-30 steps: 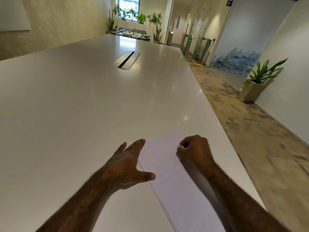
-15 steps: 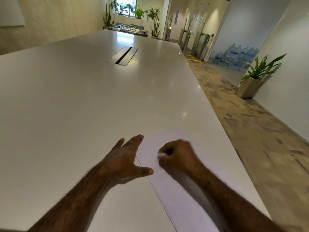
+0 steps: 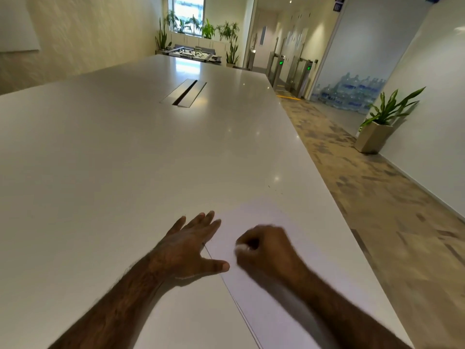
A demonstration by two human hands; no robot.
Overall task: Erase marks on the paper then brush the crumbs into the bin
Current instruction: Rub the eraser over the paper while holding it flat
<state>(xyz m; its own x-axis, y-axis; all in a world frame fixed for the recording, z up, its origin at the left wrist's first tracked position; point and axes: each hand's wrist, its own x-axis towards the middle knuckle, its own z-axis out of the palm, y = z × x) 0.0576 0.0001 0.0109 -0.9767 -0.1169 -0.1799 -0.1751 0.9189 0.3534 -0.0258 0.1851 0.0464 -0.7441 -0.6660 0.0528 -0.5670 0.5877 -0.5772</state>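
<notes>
A white sheet of paper [image 3: 254, 217] lies near the front right edge of the long white table [image 3: 125, 159]. My left hand [image 3: 187, 250] rests flat with fingers spread on the paper's left edge, thumb on the sheet. My right hand [image 3: 266, 248] is a fist on the paper, pinching a small white eraser [image 3: 240, 247] that shows at the fingertips and presses on the sheet. The hand is motion-blurred. A few dark crumbs [image 3: 273, 188] dot the table just beyond the paper. No bin is in view.
A cable slot [image 3: 185, 93] is sunk in the table's middle. The table's right edge runs close to the paper, with patterned floor beyond. A potted plant [image 3: 377, 129] stands by the right wall, and stacked water bottles [image 3: 349, 93] farther back.
My right hand has slid left across the paper toward my left thumb, then stayed near there rubbing. My left hand has held its place on the sheet's edge.
</notes>
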